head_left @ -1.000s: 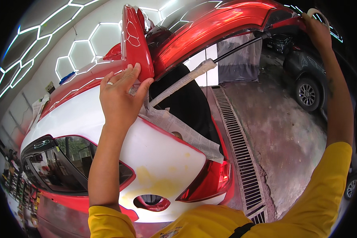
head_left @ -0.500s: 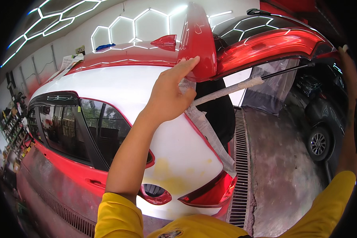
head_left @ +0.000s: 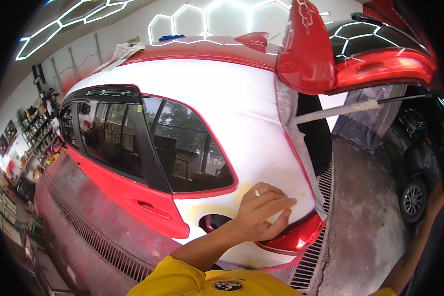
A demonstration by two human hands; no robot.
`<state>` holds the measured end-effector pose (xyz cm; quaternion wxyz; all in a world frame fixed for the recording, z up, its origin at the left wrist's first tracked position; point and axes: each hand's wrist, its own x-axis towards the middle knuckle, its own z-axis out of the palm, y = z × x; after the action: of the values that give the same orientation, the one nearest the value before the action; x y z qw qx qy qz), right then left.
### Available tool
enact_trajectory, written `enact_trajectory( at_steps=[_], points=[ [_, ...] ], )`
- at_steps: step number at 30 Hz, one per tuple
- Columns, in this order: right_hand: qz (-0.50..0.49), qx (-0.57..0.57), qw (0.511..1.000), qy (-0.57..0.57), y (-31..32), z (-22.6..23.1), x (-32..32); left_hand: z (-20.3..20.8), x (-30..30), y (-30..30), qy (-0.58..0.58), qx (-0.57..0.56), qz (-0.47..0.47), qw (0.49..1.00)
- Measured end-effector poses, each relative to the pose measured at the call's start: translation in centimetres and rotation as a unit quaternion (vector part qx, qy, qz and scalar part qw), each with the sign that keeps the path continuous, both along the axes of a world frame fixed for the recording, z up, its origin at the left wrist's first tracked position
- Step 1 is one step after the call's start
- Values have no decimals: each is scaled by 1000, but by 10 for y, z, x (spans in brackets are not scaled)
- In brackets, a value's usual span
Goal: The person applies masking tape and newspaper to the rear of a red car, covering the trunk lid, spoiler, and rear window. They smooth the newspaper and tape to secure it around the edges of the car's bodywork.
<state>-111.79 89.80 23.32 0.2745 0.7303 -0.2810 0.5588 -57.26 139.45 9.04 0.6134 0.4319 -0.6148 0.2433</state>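
A red car stands before me with its rear side panel (head_left: pixel 249 113) white, yellowish patches low on it. My left hand (head_left: pixel 264 212), a ring on one finger, is over the lower panel, between the round fuel-filler opening (head_left: pixel 212 222) and the red tail light (head_left: pixel 306 234). Its fingers are bent, the thumb apart, with nothing seen in them; whether they touch the panel I cannot tell. At the right rim my right hand (head_left: pixel 438 197) is low and mostly in shadow, its fingers unclear. The raised red tailgate (head_left: pixel 385 71) is above, its glossy end (head_left: pixel 308 54) near the roof.
Masking paper (head_left: pixel 286 103) lines the rear opening, and a wrapped strut (head_left: pixel 338 111) props the tailgate. A floor grate (head_left: pixel 308 269) runs beside the car. A dark vehicle's wheel (head_left: pixel 413 200) is at right, crowded shelves (head_left: pixel 37 123) at far left.
My left hand has left the tailgate's red end and come down to the lower panel. The right hand has dropped at the right rim. The view has shifted, moving the car rightward.
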Motion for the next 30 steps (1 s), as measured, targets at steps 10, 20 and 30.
enact_trajectory(
  at_steps=[10, 20, 30],
  points=[
    [-446, 539, 714, -19, 401, -502, -46, 120, 223, 169, -172, -73, 261, 947],
    [-341, 806, 464, 138, 689, -602, 150, 248, 671, 303, -56, 269, 533, 801],
    [-340, 700, 608, -153, 800, -538, 239, 236, 671, 265, -112, 142, 580, 794]
  ],
)
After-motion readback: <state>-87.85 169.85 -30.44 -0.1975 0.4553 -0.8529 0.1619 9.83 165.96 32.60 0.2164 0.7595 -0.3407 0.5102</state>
